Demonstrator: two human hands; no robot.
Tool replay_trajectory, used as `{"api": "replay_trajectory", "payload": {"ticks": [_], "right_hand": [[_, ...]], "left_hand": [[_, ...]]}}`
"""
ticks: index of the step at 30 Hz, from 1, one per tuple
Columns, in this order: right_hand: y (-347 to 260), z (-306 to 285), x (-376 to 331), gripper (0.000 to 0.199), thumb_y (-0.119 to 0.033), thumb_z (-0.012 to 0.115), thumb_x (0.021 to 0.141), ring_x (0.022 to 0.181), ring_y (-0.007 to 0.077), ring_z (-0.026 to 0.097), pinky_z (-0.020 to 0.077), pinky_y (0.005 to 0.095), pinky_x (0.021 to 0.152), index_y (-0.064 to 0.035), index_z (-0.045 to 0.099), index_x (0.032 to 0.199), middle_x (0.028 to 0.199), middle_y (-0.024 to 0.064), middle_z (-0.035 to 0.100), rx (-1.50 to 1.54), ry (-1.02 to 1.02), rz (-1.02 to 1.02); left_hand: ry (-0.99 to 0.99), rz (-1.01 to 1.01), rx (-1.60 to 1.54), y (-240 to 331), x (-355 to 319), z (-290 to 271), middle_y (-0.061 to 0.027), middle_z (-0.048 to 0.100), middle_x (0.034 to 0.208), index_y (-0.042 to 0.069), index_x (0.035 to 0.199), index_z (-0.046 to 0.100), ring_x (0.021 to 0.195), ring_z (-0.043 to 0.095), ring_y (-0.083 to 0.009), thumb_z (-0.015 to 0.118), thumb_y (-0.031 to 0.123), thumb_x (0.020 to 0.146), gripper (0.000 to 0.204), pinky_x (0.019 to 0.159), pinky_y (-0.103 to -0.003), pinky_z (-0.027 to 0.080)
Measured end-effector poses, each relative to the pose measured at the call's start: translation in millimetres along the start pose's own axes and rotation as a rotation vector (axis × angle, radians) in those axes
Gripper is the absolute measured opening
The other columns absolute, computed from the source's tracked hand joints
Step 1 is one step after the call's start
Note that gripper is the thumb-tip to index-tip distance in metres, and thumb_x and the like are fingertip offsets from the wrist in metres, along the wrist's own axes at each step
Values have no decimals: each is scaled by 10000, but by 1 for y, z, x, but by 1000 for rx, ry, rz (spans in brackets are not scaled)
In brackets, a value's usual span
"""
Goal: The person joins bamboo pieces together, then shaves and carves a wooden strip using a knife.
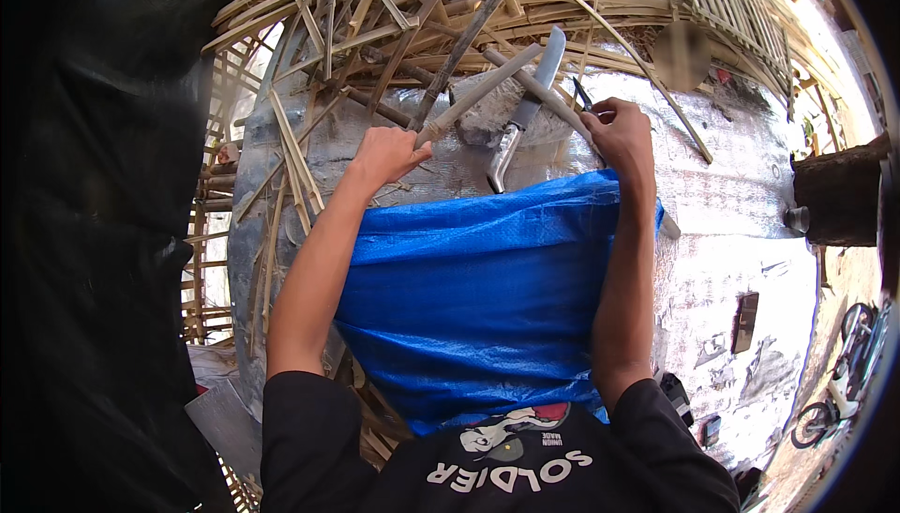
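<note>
The lap is hidden under a crinkled blue woven plastic tarp (478, 297). The left hand (389, 154) is closed around a pale split bamboo strip (478, 93) angling up-right. The right hand (619, 133) pinches a thin dark tool (582, 94), its tip indistinct. A long grey-bladed knife (525, 112) lies between them on silver foil sheeting (731, 194).

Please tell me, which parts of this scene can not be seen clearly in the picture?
- Head view: the thin dark tool in the right hand is too small to identify.
- The lap is hidden under the blue tarp.
- The far end of the bamboo strip in the left hand is lost in the bamboo pile.
- The left side is blocked by dark plastic sheet.
</note>
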State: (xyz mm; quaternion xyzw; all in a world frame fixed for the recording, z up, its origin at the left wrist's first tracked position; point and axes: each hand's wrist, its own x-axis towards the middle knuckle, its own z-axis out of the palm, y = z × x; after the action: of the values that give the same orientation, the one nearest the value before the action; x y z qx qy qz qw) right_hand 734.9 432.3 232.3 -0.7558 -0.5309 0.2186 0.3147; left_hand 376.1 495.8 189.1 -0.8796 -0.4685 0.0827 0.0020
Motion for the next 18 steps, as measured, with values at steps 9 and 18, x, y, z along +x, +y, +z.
{"api": "replay_trajectory", "payload": {"ticks": [9, 18], "right_hand": [[-19, 133, -10, 515, -476, 718, 813, 549, 191, 634, 500, 331, 537, 29, 681, 720, 644, 101, 645, -3, -635, 18], [-55, 55, -39, 154, -205, 625, 850, 526, 136, 488, 392, 281, 469, -67, 566, 880, 631, 18, 542, 1231, -667, 496]], "left_hand": [[-30, -36, -34, -4, -2, 6, -209, 679, 749, 8, 810, 675, 787, 683, -393, 353, 541, 1003, 652, 720, -511, 531], [68, -73, -42, -1, -8, 11, -182, 691, 759, 29, 813, 698, 791, 688, -382, 364, 541, 998, 639, 731, -501, 535]]}}
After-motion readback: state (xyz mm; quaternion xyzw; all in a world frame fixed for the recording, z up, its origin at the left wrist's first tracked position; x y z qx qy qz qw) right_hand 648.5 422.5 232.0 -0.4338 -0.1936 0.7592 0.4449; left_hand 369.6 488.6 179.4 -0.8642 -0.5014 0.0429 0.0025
